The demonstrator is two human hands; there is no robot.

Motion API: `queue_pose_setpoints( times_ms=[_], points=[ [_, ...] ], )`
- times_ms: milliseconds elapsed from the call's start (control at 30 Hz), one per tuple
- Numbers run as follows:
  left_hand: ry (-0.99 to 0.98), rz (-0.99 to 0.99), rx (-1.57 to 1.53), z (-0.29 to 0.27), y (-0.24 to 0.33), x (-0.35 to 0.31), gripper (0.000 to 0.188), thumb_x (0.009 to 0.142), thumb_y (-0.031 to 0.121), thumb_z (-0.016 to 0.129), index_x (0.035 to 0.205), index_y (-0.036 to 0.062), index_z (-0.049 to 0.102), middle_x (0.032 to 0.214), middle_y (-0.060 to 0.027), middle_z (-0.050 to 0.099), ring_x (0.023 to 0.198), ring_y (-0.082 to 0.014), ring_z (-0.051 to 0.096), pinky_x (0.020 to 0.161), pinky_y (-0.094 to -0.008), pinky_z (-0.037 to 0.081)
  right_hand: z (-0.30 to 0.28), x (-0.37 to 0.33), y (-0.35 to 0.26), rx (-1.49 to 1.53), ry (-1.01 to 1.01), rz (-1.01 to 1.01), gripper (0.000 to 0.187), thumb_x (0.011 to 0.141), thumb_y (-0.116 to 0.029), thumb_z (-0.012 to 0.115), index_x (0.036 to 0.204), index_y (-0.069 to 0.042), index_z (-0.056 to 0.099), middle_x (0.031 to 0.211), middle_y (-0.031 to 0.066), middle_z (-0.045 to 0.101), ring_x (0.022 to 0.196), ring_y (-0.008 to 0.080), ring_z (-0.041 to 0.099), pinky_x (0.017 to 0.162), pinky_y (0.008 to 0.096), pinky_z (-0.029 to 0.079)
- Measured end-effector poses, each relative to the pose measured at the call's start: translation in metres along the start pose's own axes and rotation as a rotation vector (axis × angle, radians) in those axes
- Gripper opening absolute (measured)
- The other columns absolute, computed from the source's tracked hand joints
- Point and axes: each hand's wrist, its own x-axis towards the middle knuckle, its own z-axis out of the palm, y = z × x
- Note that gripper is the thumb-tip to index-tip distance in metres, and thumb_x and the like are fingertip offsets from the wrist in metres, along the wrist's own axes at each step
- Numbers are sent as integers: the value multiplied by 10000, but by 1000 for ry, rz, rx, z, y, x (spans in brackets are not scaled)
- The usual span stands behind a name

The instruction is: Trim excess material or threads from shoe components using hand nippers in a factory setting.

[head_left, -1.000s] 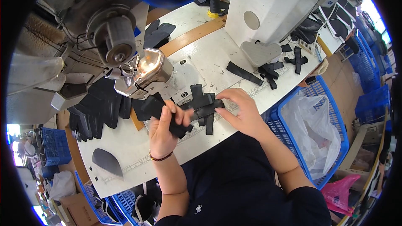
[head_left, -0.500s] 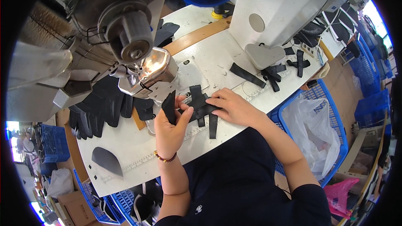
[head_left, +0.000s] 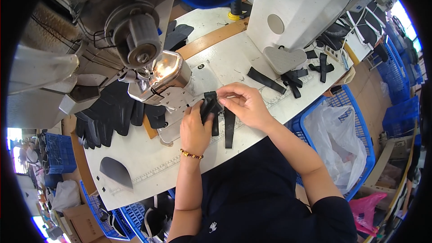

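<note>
My left hand [head_left: 195, 128] is closed around a folded black strip [head_left: 208, 106] at the front of the sewing machine head [head_left: 164, 81]. Right beside it, the thumb and fingers of my right hand [head_left: 246, 107] come together at the strip's right edge; whatever lies between those fingertips is too small to make out. Under and beside my hands, more black strips [head_left: 229, 130] lie on the white table [head_left: 148, 153], their ends pointing toward me. Part of the held piece is hidden by my left fingers.
Black cut pieces [head_left: 108, 112] are piled left of the machine, with a grey curved piece [head_left: 115, 173] nearer me. Loose black strips [head_left: 266, 81] and a grey pad [head_left: 284, 59] lie to the right. A blue basket [head_left: 366, 153] with a clear plastic bag stands beyond the right edge.
My left hand has moved right and turned over the black piece, bringing its upright flap down. My right hand has lifted off the strips and drawn its fingertips together.
</note>
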Motion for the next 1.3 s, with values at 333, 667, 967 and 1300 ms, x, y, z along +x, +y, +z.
queue_pose_setpoints(
  times_ms=[333, 667, 967, 1300],
  points=[
    [-71, 11, -16, -14, 0, -2, 352, 627, 82, 641, 944, -39, 545, 869, -199, 557, 785, -340, 543, 688, -366, 431, -22, -43, -12, -664, -159, -22, 281, 676, -45, 627, 950, -55, 563, 950, 112, 526, 786, 213, 547, 662, 283, 454],
    [-213, 26, -2, -15, 0, -3, 405, 613, 116, 670, 956, -46, 530, 814, -194, 571, 757, -342, 549, 679, -369, 423, 6, -68, 15, -623, -145, -164, 236, 691, -47, 598, 919, -10, 553, 956, 116, 517, 891, 273, 505, 757, 323, 424],
    [-278, 44, 295, -10, 24, -13, 759, 555, 263, 729, 1198, 51, 385, 1167, -154, 387, 1072, -319, 361, 900, -421, 279, -31, -64, -9, -599, 193, -269, 116, 706, -49, 610, 812, -15, 577, 857, 106, 567, 801, 245, 562, 698, 295, 452],
    [-232, 93, 220, -6, 20, -11, 694, 523, 166, 723, 1149, 53, 446, 1143, -145, 422, 1057, -326, 376, 904, -410, 286, -193, -61, -13, -1254, 1055, -135, 408, 645, -165, 650, 984, 0, 494, 957, 172, 498, 908, 322, 456, 772, 378, 371]
  ],
)
